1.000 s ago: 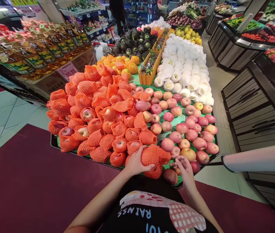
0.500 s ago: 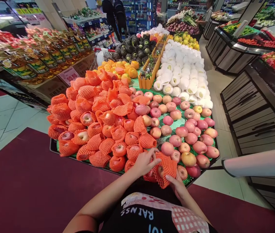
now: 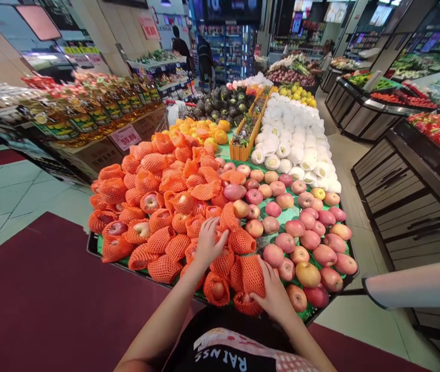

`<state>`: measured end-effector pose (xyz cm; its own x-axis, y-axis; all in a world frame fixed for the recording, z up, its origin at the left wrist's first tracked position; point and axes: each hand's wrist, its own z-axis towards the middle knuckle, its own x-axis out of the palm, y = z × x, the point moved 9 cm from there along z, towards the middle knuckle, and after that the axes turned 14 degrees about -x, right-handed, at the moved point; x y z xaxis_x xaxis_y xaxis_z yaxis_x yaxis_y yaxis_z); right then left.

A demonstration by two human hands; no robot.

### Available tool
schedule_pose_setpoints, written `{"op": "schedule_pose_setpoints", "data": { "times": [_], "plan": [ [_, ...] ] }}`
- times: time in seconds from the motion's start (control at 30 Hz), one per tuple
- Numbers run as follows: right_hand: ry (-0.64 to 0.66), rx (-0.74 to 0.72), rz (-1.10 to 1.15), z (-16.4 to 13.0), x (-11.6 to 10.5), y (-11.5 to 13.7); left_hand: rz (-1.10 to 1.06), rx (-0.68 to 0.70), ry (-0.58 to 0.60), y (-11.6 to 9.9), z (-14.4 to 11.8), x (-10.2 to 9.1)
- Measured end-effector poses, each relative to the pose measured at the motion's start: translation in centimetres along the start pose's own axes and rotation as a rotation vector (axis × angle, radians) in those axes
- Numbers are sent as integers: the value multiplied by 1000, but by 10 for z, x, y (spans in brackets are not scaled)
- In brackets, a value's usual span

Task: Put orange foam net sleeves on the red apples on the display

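Observation:
My left hand (image 3: 209, 244) is over the heap of apples in orange foam nets (image 3: 171, 191), fingers stretched forward and thumb apart. No object shows in its grip, and whether its fingertips touch the nets beneath is unclear. Near the front edge, my right hand (image 3: 274, 292) curls around an apple in an orange foam net (image 3: 253, 275), fingers behind and thumb in front. That net covers nearly all of its apple. Another netted apple (image 3: 216, 289) lies to the left with its end showing. Bare red and yellowish apples (image 3: 310, 240) spread to the right on green mesh.
Behind the apples lie oranges (image 3: 200, 130), dark netted fruit (image 3: 223, 103) and white-netted fruit (image 3: 293, 134), split by a small orange planter fence (image 3: 242, 151). Oil bottles (image 3: 91, 113) line the left. A pale cylinder (image 3: 417, 284) juts in from the right.
My left hand has left the netted apple at the front and moved up and left over the heap. My right hand has shifted slightly left with the netted apple. The view has tilted up.

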<state>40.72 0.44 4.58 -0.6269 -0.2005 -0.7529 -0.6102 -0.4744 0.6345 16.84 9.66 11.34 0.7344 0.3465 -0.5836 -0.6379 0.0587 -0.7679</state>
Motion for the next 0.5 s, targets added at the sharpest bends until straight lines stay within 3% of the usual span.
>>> {"op": "schedule_pose_setpoints", "data": {
  "times": [0.1, 0.23, 0.33, 0.5],
  "plan": [
    [25, 1, 46, -3, -5, -9, 46, 68, 78, -6, -5, 2],
    [-19, -1, 91, -7, -12, -20, 103, 102, 225, 1, -11, 34],
    [-173, -3, 116, -6, -24, -21, 117, 100, 207, 6, -8, 48],
    [-367, 0, 140, 1, -48, -8, 161, 127, 84, -2, 5, 43]
  ]
}}
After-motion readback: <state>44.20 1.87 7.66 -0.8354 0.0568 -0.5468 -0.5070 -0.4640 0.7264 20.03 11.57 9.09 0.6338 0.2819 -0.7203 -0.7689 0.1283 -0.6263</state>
